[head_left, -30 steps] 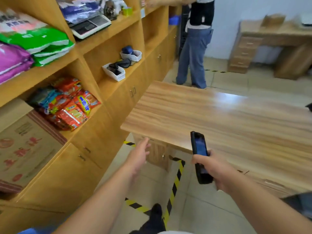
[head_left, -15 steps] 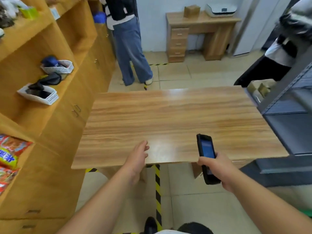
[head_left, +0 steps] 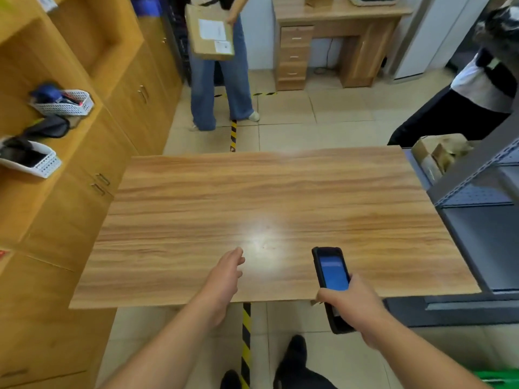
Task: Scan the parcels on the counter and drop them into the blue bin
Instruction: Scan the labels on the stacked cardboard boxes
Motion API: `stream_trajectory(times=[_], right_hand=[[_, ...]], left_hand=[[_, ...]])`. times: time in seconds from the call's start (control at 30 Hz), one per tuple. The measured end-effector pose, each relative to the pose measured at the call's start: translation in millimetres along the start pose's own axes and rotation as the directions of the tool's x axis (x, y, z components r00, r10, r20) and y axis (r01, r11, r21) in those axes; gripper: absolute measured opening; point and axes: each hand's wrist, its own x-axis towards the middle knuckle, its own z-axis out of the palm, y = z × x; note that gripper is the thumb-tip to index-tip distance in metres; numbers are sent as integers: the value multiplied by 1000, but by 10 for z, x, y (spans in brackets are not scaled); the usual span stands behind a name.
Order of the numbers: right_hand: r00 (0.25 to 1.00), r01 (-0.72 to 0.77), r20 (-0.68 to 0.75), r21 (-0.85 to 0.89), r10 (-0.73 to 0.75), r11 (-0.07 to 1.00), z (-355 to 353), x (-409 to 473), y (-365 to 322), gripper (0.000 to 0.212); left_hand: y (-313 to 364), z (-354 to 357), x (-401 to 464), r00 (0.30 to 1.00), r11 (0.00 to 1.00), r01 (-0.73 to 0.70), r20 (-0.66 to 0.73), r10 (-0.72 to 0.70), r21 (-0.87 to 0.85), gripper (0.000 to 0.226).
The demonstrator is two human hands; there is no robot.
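- Head camera had swung round in the last second: the snack shelves had slid out of view at nine o'clock, and the wooden counter (head_left: 266, 209) sat square in front of the person
- A second person at twelve o'clock had earlier shown no parcel; now that person held a cardboard parcel (head_left: 210, 35) against the body, well beyond the far edge of the counter
- No parcel lay on the counter top that I could see, and the blue bin was nowhere in view, so I judged scanning had to wait until that box was set down
- More brown boxes (head_left: 438, 153) sat just off the counter's corner at two o'clock, on the grey shelving (head_left: 477, 197)
- The left hand (head_left: 224, 279) hovered over the near edge as before, fingers loosely extended and a little apart, gripping nothing
- The right hand (head_left: 351, 304) stayed wrapped round the lower half of the handheld scanner (head_left: 331, 273), screen lit blue and facing up
- The held parcel was well apart from both hands, at roughly twelve o'clock from the left fingertips (head_left: 238, 252), with the whole counter between
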Motion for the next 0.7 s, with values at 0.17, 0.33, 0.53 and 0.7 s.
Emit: stream_trajectory(times=[0.17, 0.33, 0.53, 0.7], right_hand=[[1000, -30, -4, -135, 29, 990, 26, 382, -124, 54], [999, -39, -7, -322, 39, 946, 311, 760, -166, 65], [997, -48, -74, -408, 20, 911, 827, 1177, -209, 85], [991, -104, -120, -479, 53, 872, 1116, 1424, -306, 80]], left_hand=[[-88, 91, 169, 998, 999, 40, -42, -39, 12, 49], [-174, 94, 381, 992, 994, 96, -88, -91, 55, 50], [-282, -5, 716, 992, 979, 126, -51, -120, 159, 29], [-505, -230, 885, 983, 958, 180, -24, -180, 221, 18]])
